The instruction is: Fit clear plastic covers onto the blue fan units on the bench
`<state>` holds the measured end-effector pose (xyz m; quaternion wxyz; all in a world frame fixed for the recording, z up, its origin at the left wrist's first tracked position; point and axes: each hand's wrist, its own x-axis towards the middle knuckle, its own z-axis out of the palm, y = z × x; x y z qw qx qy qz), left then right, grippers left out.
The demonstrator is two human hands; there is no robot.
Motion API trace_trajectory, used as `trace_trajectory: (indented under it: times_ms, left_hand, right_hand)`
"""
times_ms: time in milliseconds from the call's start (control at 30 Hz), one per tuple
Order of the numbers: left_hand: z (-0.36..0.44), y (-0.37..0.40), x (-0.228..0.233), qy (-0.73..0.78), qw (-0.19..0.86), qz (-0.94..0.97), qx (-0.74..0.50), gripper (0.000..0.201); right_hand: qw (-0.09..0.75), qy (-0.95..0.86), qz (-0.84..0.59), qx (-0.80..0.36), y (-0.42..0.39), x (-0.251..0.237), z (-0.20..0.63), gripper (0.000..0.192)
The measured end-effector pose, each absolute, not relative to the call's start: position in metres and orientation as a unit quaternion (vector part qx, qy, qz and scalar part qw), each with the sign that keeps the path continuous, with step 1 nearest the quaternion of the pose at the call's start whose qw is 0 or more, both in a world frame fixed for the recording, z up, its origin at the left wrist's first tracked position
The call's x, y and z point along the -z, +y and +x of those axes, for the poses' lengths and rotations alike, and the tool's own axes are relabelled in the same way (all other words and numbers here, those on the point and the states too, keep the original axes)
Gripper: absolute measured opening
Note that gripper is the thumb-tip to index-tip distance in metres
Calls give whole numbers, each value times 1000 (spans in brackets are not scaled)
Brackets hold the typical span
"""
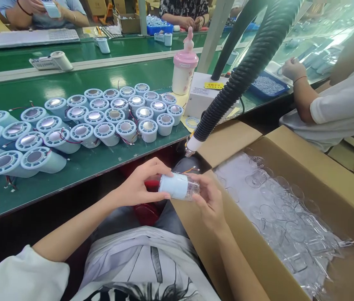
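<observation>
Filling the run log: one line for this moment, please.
left hand: holds pale blue cylinder | right hand: holds its clear end | beside: open carton

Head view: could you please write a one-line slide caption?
Both hands, left hand and right hand, hold a pale blue cylinder beside a cardboard box.

Pale blue cyl. part (174,185), green bench (70,175), brown carton (321,167)

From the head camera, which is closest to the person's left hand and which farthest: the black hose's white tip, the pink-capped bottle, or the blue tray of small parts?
From the left hand:
1. White tip of the black hose, just up and to the right.
2. Pink-capped bottle, farther back on the green table.
3. Blue tray, far right, by a co-worker's arm.
</observation>
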<state>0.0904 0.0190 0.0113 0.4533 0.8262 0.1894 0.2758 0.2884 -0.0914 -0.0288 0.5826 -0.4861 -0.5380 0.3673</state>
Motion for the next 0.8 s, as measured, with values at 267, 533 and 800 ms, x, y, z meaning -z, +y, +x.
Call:
trace_trajectory:
  times_ms: [267,533,800]
  left_hand:
    - [93,22,-14,140,416,862,-254,22]
    - [96,23,-11,115,423,865,-245,11]
    - [94,20,-5,79,348,888,-290,31]
  right_hand:
    - [596,-463,-503,-421,-85,26,290,27]
    - [601,-473,-480,-429,-87,28,292,28]
    - [622,-476,-431,-447,-91,22,293,25]
